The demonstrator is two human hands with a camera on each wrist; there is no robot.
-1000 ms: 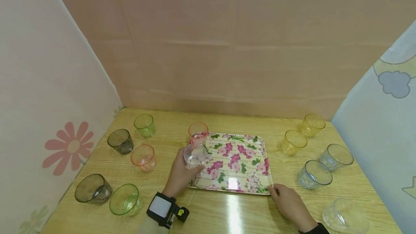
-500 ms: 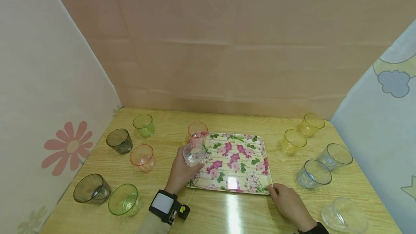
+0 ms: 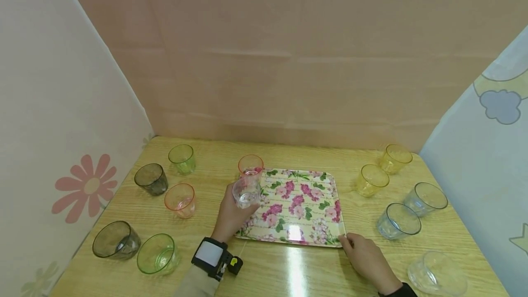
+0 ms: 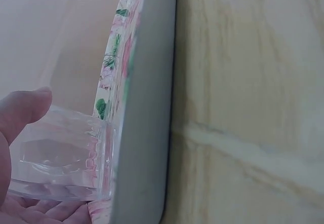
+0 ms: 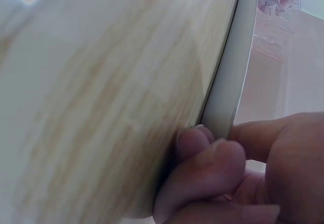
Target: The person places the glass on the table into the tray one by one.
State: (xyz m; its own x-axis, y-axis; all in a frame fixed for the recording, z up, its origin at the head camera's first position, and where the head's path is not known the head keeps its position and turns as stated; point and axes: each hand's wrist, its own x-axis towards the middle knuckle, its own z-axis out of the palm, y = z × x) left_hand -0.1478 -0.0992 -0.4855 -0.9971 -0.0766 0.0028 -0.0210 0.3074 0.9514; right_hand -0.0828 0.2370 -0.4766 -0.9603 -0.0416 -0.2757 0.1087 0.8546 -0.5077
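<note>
My left hand (image 3: pixel 233 212) grips a clear glass tumbler (image 3: pixel 246 193) over the left side of a floral tray (image 3: pixel 297 210). Thumb and fingers lie on opposite sides of the tumbler (image 4: pixel 61 153) in the left wrist view, its base at the tray's surface; whether it bears fully on it, I cannot tell. Just behind it stands a red-rimmed tumbler (image 3: pixel 250 165) at the tray's far left corner. At the near right corner, my right hand (image 3: pixel 367 258) pinches the tray's edge, thumb and curled fingers on either side of the rim (image 5: pixel 230 82) in the right wrist view.
On the left stand green (image 3: pixel 182 158), grey (image 3: pixel 151 179) and red-rimmed (image 3: pixel 180 200) tumblers, plus larger grey (image 3: pixel 117 240) and green (image 3: pixel 157 254) ones. On the right are yellow (image 3: pixel 373 180), blue (image 3: pixel 398 222) and clear (image 3: pixel 437 273) tumblers. Cloth walls bound the table.
My left wrist has shifted slightly to the right. The clear tumbler stays at almost the same spot, its angle slightly changed. My right hand and the tray have hardly moved.
</note>
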